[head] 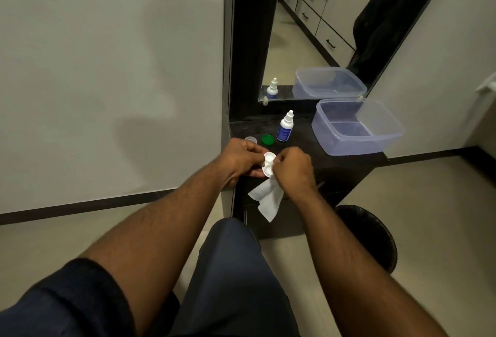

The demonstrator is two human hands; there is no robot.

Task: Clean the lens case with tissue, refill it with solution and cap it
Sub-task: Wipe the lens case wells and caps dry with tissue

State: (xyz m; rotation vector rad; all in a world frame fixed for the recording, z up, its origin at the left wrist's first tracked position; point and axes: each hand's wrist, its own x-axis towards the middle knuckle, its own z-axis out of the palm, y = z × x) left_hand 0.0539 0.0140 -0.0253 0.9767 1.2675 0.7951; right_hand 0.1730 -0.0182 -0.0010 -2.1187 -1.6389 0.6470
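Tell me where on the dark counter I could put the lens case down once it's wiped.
The bare stretch of dark counter between the solution bottle and the plastic tub looks free. The back left corner is crowded: clear cap, green cap, bottle.

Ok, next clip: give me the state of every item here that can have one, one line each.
lens case: uncapped, held in left hand.
tissue: in the grip of the right hand, at the case, rest hanging loose.
green cap: off, lying on the counter.
clear cap: off, beside the green one.
solution bottle: upright, capped.
plastic container: open, no lid.
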